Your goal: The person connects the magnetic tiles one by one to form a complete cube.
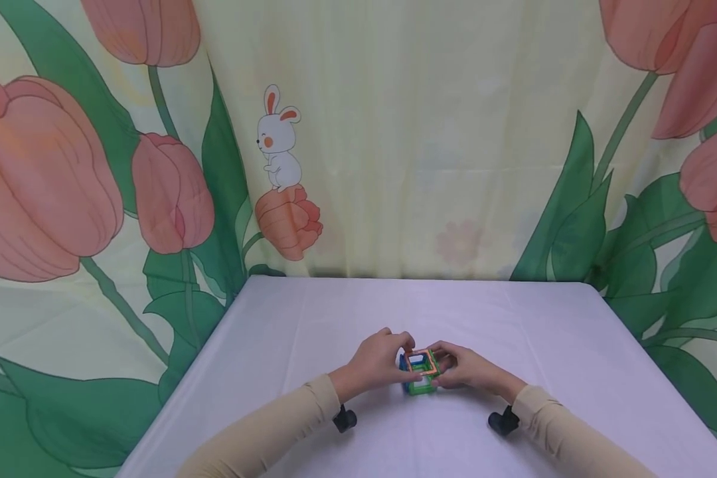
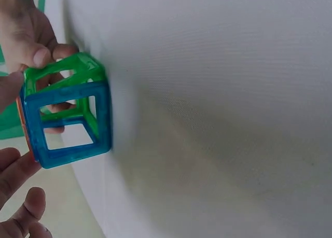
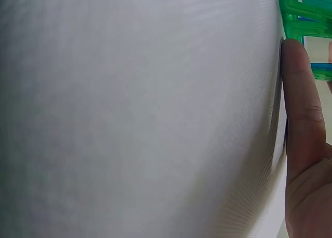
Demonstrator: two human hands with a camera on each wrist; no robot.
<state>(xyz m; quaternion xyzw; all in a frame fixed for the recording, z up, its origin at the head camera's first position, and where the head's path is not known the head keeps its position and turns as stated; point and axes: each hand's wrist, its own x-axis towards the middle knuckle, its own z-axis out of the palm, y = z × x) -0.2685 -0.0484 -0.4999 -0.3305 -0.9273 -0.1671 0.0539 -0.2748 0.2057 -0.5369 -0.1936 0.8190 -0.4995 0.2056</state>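
Observation:
In the head view a small cube of magnetic tiles (image 1: 422, 390) stands on the table between both hands. Its top is an orange tile (image 1: 433, 362), and green and blue tiles make up the sides. My left hand (image 1: 375, 360) spans the orange tile, thumb at the near edge and fingers at the far edge. My right hand (image 1: 465, 367) holds the cube's right side between thumb and fingers. A blue square tile (image 2: 104, 119) faces the left wrist camera. Low by the cloth, the right thumb (image 3: 303, 103) touches a green tile (image 3: 308, 28).
A white cloth covers the table (image 1: 322, 312). Behind it hangs a curtain (image 1: 388, 166) printed with tulips and a rabbit. Small black cameras (image 1: 504, 421) are strapped below both wrists.

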